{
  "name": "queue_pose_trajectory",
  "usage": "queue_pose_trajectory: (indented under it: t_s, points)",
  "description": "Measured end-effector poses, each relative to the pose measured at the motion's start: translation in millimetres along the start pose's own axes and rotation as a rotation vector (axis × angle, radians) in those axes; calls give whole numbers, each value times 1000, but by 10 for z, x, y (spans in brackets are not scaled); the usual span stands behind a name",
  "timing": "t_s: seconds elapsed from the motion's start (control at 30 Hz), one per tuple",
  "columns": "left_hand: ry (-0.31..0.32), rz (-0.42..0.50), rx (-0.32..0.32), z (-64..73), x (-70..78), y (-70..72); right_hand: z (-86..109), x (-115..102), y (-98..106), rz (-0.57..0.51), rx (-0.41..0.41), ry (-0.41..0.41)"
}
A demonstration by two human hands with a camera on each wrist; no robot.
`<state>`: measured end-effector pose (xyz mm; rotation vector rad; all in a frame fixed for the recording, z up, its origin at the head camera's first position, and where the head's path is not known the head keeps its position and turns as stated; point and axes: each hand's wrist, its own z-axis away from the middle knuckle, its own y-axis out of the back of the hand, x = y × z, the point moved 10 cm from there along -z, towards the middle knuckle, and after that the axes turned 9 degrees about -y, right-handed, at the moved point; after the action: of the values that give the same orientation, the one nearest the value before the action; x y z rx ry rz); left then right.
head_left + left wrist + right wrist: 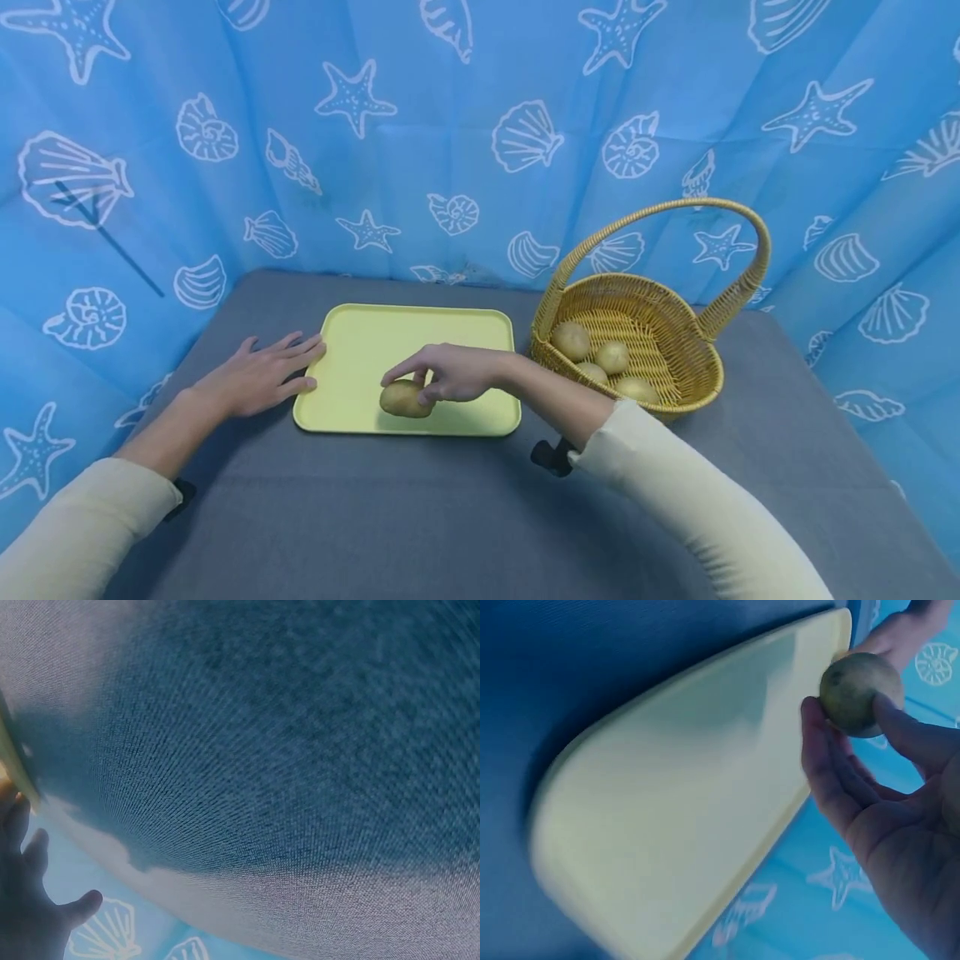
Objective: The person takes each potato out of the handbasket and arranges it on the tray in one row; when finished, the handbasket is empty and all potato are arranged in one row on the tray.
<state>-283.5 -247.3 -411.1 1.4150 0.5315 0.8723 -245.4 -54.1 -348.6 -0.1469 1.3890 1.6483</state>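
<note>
I had the right hand [459, 377] holding a potato [402, 401], fingers and thumb clamped on it, over the front part of the tray [450, 329]. I couldn't tell whether it touched the tray. Left hand [258, 379]: fingers apart, fingertips on the tray's left rim. The basket [678, 321] stood right of the tray on the counter [360, 517], four more potatoes [572, 340] inside.

Main risk, as I judged it: a roll. The potato was rounded and held near the fingertips, so a loose or off-centre release could have sent it over the low front rim. Pressing hard with the left hand might have tilted or slid the tray. My right forearm lay near the basket's left side too; a careless swing back could have bumped basket or handle.
</note>
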Motion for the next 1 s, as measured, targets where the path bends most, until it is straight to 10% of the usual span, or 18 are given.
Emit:
queue_pose_trajectory:
  t_s: [0.4,0.8,1.0]
  points:
    - [5,-14,0,-18,-17,-16,-722,-144,-306,17,-20,-30]
    - [15,-24,-11,-9,5,8,-895,-236,-283,47,175,-100]
    - [12,-28,-16,-22,9,2,-812,-207,-271,72,145,-112]
